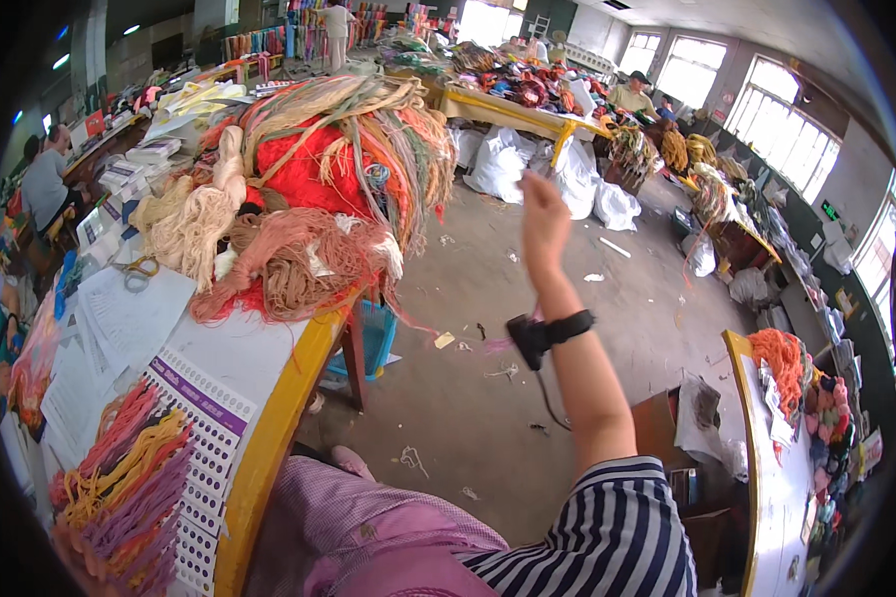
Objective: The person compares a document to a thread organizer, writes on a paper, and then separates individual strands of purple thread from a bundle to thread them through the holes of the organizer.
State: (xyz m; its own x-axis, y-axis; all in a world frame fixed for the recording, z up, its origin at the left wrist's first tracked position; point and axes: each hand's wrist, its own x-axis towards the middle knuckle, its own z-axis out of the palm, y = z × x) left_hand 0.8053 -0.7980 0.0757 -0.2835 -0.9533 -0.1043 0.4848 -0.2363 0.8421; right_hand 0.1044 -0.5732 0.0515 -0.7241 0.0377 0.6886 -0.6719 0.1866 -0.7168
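My right hand [545,221] is raised over the open floor, fingers curled together; anything pinched in them is too small to make out. A black strap with a small dark device [540,336] circles that forearm. To my left, pink, yellow and purple thread bundles [129,468] lie across a printed white card [209,438] with a purple band, on the yellow-edged table [269,468]. At the dark lower-left rim a blurred, skin-toned shape [78,555] by the threads may be my left hand; its fingers cannot be made out.
A large heap of multicoloured yarn [338,149] covers the table's far part, near scissors [141,273] and paper sheets [119,308]. Below stands a blue basket [376,343]. Another table [767,488] with orange yarn [779,363] is at right. White sacks [508,164] sit under a far table; people work beyond.
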